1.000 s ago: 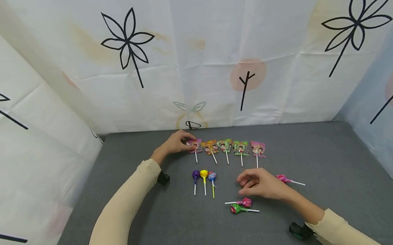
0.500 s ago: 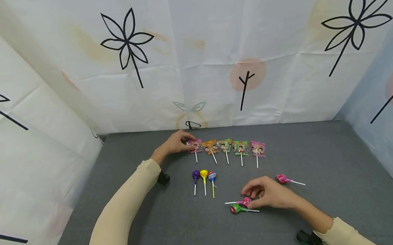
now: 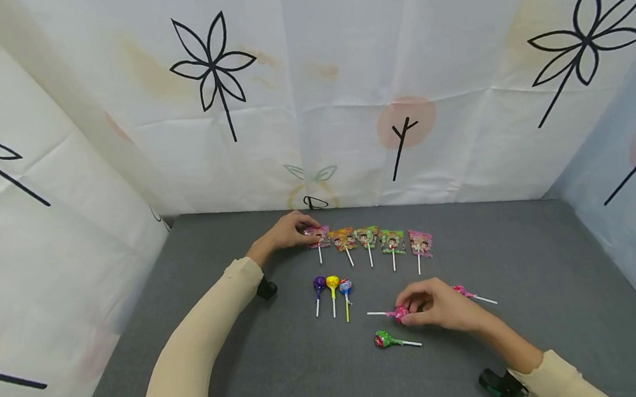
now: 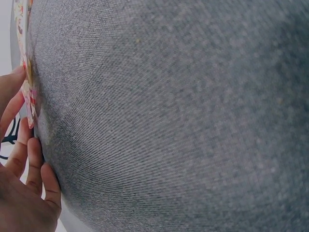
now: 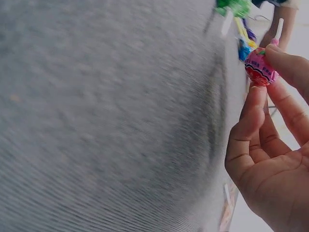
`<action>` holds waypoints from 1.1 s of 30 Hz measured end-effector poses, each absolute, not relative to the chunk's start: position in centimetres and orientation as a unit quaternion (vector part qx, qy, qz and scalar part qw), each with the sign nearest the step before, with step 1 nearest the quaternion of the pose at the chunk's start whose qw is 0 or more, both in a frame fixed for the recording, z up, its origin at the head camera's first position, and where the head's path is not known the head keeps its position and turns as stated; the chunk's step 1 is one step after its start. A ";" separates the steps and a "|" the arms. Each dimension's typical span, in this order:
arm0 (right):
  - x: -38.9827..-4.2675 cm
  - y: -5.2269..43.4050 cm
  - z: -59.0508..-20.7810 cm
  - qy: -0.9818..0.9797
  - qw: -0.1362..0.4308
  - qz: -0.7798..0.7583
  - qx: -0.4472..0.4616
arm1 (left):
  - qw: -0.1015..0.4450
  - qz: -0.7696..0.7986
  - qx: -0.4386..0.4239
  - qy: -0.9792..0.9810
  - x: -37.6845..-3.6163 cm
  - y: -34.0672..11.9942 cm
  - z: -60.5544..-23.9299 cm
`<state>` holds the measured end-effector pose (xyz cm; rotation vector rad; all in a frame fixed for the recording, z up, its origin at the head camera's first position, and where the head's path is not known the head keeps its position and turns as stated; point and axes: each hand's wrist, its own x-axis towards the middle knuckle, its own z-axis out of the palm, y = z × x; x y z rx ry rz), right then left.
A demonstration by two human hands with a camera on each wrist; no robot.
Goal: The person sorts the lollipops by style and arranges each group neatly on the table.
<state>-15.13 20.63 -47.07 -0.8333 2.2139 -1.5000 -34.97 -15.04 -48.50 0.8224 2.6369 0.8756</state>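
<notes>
Head view: our right hand (image 3: 440, 305) pinches the pink lollipop (image 3: 400, 313) between its fingers (image 5: 253, 113); left hand (image 3: 285, 232), fingers straight, touches the pink flat lollipop (image 3: 318, 237).

flat lollipops (image 3: 368, 239) behind round lollipops (image 3: 332, 284), on table (image 3: 535, 305)

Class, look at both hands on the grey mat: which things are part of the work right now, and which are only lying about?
In hand:
pink round lollipop, pinched by the right hand
leftmost flat lollipop, touched by the left hand

Lying about:
green round lollipop
pink lollipop behind the right hand
purple lollipop, yellow lollipop, blue lollipop
four other flat lollipops
</notes>
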 end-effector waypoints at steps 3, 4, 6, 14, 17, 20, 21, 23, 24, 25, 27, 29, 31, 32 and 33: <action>-15.5 20.8 -46.9 0.764 0.171 -0.549 -0.292 | 0.121 0.298 0.286 0.903 -35.0 -15.0 -48.5; -15.6 20.8 -46.8 0.760 0.175 -0.554 -0.289 | 0.121 0.297 0.287 0.903 -35.1 -15.0 -48.5; -15.8 20.9 -46.7 0.753 0.187 -0.566 -0.279 | 0.121 0.296 0.289 0.902 -35.1 -14.9 -48.6; -16.5 20.4 -46.9 0.723 0.212 -0.606 -0.254 | 0.121 0.291 0.294 0.902 -35.1 -14.8 -48.8; -16.7 20.2 -47.0 0.728 0.203 -0.606 -0.249 | 0.121 0.289 0.292 0.904 -35.1 -14.8 -48.7; -17.0 19.9 -47.0 0.734 0.197 -0.604 -0.240 | 0.121 0.291 0.291 0.904 -35.1 -14.8 -48.6; -17.1 19.7 -47.1 0.736 0.197 -0.603 -0.237 | 0.120 0.292 0.291 0.903 -35.1 -14.9 -48.6; -17.2 19.4 -47.1 0.737 0.196 -0.603 -0.234 | 0.120 0.295 0.291 0.902 -35.0 -14.9 -48.5; -17.4 19.2 -47.1 0.738 0.193 -0.602 -0.237 | 0.120 0.295 0.291 0.902 -35.0 -14.9 -48.5; -17.5 19.0 -47.1 0.737 0.191 -0.603 -0.239 | 0.120 0.297 0.292 0.901 -35.0 -14.9 -48.5; -17.6 18.7 -47.1 0.738 0.186 -0.601 -0.242 | 0.121 0.298 0.292 0.901 -34.9 -15.0 -48.5; -17.8 18.3 -47.1 0.742 0.179 -0.598 -0.246 | 0.123 0.299 0.292 0.900 -34.9 -15.0 -48.4; -17.9 18.0 -47.1 0.746 0.175 -0.594 -0.245 | 0.123 0.300 0.292 0.900 -34.9 -15.0 -48.4; -17.9 17.8 -47.0 0.749 0.171 -0.591 -0.244 | 0.123 0.301 0.293 0.899 -35.0 -15.0 -48.4; -18.0 17.7 -47.0 0.752 0.169 -0.590 -0.241 | 0.122 0.301 0.293 0.899 -35.0 -15.0 -48.4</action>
